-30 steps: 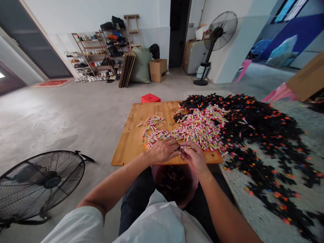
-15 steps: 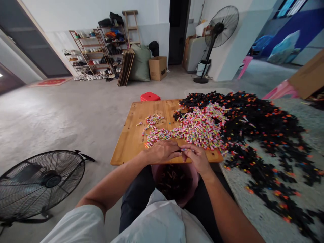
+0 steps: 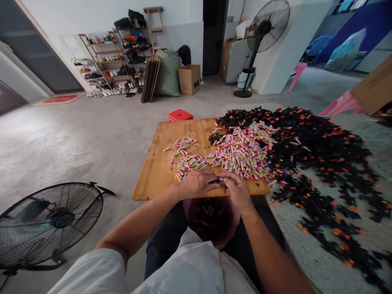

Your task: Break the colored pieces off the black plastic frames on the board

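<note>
Small colourful tube piece (image 3: 221,178): pinched between the fingertips of both hands at the near edge of the wooden board (image 3: 156,171), just above the pink bowl (image 3: 232,226) in the person's lap. Too small to make out in detail; a dark part seems to sit against it.

Left hand (image 3: 197,183): curled, fingertips closed on the piece from the left.
Right hand (image 3: 237,190): curled, thumb and forefinger closed on the same piece from the right. The two hands touch at the fingertips.

Change over the last second: hands have held the same spot at the board's edge, with only a small shift of the fingers; the view has tipped slightly. Judged: one piece is being worked between the fingers, not yet let go.

Surroundings:
- Heap of colourful tube pieces (image 3: 241,151), on the board's right half, just beyond the hands; a thinner scatter (image 3: 185,157) to its left.
- Mass of black parts with orange tips (image 3: 321,163), spread from the board's far right corner across the speckled mat (image 3: 294,228).
- Pink bowl holds dark pieces with a few coloured ones.
- Floor fan (image 3: 50,222), near left; standing fan (image 3: 268,28), far right; red stool (image 3: 180,115) behind the board.
</note>
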Demonstrator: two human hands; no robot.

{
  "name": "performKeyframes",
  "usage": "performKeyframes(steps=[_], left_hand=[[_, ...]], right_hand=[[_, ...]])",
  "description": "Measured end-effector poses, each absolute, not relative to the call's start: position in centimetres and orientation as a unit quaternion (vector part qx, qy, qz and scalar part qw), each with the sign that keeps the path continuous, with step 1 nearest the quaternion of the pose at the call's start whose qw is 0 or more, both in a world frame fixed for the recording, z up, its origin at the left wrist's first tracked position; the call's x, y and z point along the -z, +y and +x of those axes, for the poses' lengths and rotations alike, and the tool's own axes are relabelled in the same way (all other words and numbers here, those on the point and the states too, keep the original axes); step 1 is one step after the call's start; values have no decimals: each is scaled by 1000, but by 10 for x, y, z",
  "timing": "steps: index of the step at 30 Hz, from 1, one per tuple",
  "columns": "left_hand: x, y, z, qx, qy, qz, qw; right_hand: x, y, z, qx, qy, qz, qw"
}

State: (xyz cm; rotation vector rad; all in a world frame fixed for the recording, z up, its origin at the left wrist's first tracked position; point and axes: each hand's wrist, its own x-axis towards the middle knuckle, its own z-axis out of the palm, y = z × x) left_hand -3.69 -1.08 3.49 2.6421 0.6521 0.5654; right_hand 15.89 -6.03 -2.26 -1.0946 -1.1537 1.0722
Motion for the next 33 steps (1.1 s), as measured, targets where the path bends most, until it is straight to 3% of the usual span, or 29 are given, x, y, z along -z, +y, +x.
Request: performKeyframes(steps=[16,21,27,29,33], left_hand=[[-31,-10,-33,-168,244,950,101],[-28,-11,-30,-162,257,936,178],[-22,19,-40,-1,219,892,396],[-19,51,-38,2,253,891,377],[-14,129,-14,-101,419,872,233]], right_hand=[[34,-65,162,-506,-473,-438,573],[35,-71,166,-502,-514,-456,525],[41,-88,184,-482,-598,-508,391],[48,-93,189,-485,-627,-525,311],[60,-90,185,-430,-687,-561,173]])
